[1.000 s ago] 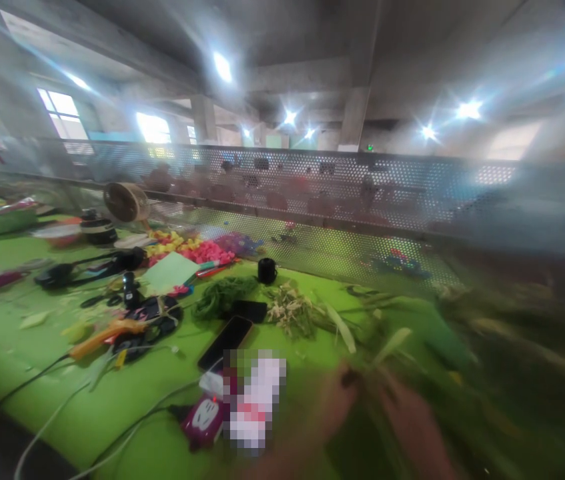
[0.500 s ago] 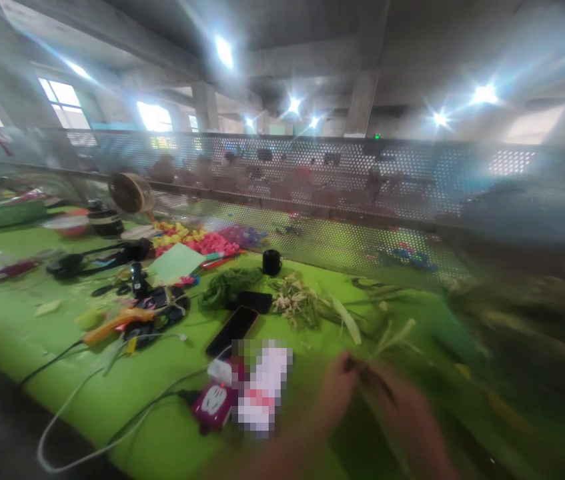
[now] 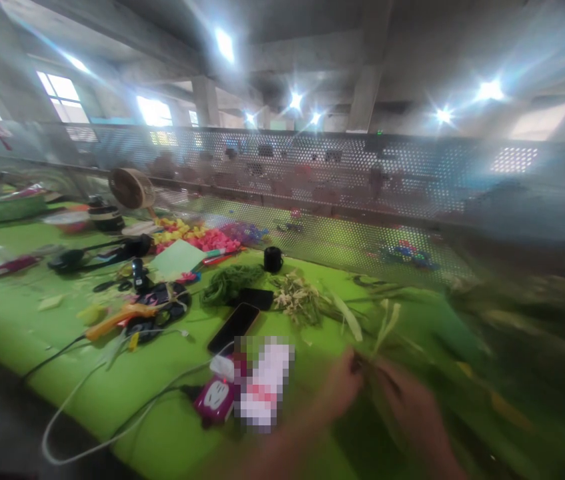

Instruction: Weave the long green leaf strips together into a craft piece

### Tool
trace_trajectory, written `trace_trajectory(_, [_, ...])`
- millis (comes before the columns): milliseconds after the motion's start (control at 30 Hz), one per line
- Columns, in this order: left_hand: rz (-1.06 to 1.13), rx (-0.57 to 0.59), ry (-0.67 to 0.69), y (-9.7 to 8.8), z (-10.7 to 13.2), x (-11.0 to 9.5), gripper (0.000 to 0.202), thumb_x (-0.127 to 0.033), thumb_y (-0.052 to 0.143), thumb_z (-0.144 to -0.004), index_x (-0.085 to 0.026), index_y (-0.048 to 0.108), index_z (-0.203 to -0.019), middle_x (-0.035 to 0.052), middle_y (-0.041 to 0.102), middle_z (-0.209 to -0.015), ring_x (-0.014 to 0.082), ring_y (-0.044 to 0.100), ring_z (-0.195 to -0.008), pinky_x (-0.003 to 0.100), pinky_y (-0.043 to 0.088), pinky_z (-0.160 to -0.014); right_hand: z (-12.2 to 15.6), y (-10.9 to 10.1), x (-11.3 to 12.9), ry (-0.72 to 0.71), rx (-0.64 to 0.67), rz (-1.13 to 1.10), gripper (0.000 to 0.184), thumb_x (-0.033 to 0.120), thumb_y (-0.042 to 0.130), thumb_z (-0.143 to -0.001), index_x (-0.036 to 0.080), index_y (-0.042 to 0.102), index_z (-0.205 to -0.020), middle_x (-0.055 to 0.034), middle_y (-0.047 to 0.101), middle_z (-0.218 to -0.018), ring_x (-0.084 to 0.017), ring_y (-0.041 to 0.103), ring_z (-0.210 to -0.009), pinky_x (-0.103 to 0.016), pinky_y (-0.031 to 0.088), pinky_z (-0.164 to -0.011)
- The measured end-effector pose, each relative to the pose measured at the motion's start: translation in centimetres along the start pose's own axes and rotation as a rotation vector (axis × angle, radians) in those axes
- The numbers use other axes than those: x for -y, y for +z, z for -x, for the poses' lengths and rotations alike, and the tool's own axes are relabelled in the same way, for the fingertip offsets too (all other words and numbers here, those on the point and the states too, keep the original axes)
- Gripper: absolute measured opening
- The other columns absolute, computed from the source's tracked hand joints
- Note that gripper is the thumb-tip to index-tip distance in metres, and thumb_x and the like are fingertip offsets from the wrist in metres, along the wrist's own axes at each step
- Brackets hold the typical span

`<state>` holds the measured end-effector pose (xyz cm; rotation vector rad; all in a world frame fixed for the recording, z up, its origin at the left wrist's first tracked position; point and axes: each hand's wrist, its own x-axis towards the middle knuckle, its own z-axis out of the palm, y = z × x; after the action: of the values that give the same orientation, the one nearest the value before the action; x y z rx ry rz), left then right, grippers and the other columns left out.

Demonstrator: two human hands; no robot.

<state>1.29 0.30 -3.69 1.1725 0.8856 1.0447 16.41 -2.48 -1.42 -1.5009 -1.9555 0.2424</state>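
Note:
My left hand [image 3: 345,385] and my right hand [image 3: 407,397] are close together over the front right of the green-covered table. Both are blurred, with fingers closed around a thin stem with pale green leaf-like strips [image 3: 387,323] at its top. The strips stand up and fork above my fingers, and a long dim length trails below between the hands. Just beyond lies a pile of pale cut stems [image 3: 298,299], with a single broad pale strip [image 3: 348,318] beside it.
A phone [image 3: 235,328], a purple power socket [image 3: 215,400] with cables and a blurred-out white item [image 3: 265,387] lie left of my hands. Farther left are an orange-handled glue gun [image 3: 125,320] and a fan [image 3: 132,189]. A perforated metal screen [image 3: 312,190] stands behind, with a black mug [image 3: 273,259] before it.
The forked pale strips have swung from leaning right to nearly upright. My hands stay in almost the same place, still closed on the stem.

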Motion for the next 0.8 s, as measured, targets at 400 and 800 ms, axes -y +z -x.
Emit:
trace_trajectory(400, [-0.081, -0.09, 0.03, 0.7, 1.2, -2.6, 0.014, -0.025, 0.047, -0.081, -0.016, 0.055, -0.074, -0.0029, 0.049, -0.06, 0.0102, 0.043, -0.058, 0.023, 0.034, -0.06, 0.3, 0.4, -0.3, -0.029, 0.023, 0.001, 0.035, 0.032, 0.04, -0.089, 0.025, 0.065, -0.112, -0.0064, 0.07, -0.11, -0.022, 0.067, -0.096, -0.036, 0.053, -0.084])
trace_trajectory(800, [0.241, -0.088, -0.006, 1.0, 1.2, -3.0, 0.022, -0.037, 0.06, -0.072, -0.016, 0.056, -0.069, -0.0019, 0.054, -0.057, 0.0098, 0.043, -0.055, 0.024, 0.033, -0.06, -0.1, -0.4, 0.6, 0.079, 0.137, -0.127, 0.027, 0.04, 0.048, -0.085, 0.026, 0.069, -0.092, -0.0026, 0.075, -0.089, -0.019, 0.068, -0.076, -0.026, 0.051, -0.069])
